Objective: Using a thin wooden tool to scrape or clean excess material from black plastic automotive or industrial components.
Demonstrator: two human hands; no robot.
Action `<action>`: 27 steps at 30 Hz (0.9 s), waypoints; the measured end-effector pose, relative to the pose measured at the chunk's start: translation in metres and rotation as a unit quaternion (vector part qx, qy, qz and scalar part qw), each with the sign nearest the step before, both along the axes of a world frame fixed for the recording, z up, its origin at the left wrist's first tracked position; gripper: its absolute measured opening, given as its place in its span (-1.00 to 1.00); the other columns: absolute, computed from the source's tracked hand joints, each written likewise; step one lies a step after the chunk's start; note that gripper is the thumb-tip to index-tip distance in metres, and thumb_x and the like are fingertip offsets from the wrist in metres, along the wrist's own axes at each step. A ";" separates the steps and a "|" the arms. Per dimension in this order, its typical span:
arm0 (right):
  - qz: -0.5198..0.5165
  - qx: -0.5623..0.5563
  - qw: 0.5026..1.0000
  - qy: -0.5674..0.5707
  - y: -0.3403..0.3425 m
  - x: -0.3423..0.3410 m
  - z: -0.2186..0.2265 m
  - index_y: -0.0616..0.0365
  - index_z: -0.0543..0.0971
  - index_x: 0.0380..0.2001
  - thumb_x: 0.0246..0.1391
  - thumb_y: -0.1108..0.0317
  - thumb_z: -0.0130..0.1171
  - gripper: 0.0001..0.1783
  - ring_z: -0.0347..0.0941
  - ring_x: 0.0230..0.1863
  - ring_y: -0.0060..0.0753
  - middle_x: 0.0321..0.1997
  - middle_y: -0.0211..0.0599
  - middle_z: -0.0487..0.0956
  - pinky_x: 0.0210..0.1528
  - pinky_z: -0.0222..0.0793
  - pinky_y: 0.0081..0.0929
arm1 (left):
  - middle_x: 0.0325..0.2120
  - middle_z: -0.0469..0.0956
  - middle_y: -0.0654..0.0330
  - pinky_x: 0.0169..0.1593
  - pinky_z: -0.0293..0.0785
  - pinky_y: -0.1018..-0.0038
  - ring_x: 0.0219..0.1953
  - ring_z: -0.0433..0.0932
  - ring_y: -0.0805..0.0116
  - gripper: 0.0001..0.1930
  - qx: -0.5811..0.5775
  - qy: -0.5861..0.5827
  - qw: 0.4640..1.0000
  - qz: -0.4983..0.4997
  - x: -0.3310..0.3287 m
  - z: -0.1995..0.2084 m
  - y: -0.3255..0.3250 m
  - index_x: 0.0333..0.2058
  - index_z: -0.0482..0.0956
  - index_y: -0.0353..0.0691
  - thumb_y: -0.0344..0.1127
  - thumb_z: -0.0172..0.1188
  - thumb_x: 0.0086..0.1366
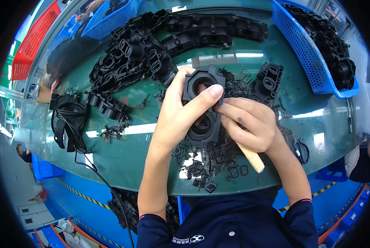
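My left hand (180,113) grips a black moulded plastic part (203,84) with two round openings, held upright over the green table, thumb pressed across its upper ring. My right hand (249,124) is closed around a tool with a pale wooden handle (252,158) that sticks out below the fist; its fingertips rest against the part's right side. The tool's working end is hidden behind the fingers. Under both hands lies a heap of small black plastic trimmings (207,165).
A pile of black moulded parts (143,53) covers the table's far left and back. A blue basket (313,58) with more parts stands at the right, another blue basket (106,20) at the back left. Black cables (69,120) lie at the left edge.
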State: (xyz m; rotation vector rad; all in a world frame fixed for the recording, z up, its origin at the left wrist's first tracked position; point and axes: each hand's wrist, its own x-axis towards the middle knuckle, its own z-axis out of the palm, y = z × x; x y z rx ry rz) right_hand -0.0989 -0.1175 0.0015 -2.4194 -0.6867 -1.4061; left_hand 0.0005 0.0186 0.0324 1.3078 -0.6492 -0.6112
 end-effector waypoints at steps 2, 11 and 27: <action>0.001 0.007 1.000 -0.005 0.003 0.001 -0.005 0.28 0.44 -0.64 -0.33 0.62 0.19 -0.87 0.50 -0.37 -0.28 -0.37 -0.15 0.53 -0.47 0.50 -0.54 | -0.52 0.39 0.34 -0.51 0.23 0.74 -0.54 0.32 0.68 -0.69 0.022 0.000 1.000 0.002 0.000 0.001 0.001 -0.31 0.38 -0.25 -0.18 0.25 0.13; 0.052 0.390 0.915 0.094 0.009 -0.013 0.006 0.31 0.45 -0.32 -0.06 0.67 0.12 -0.81 0.52 -0.35 -0.32 -0.24 -0.06 0.52 -0.28 0.48 -0.51 | -0.49 0.43 0.31 -0.66 0.20 0.76 -0.60 0.36 0.69 -0.58 -0.009 0.101 0.995 0.007 -0.005 0.006 -0.001 -0.17 0.38 -0.26 -0.09 0.19 0.12; 0.051 0.171 0.980 0.086 -0.001 -0.011 0.016 0.28 0.55 -0.41 -0.38 0.61 0.28 -0.69 0.49 -0.37 -0.22 -0.31 -0.17 0.51 -0.40 0.43 -0.45 | -0.46 0.41 0.30 -0.26 0.29 0.67 -0.40 0.35 0.61 -0.59 -0.042 -0.076 0.996 -0.006 -0.001 0.005 0.003 -0.20 0.36 -0.26 -0.26 0.32 0.03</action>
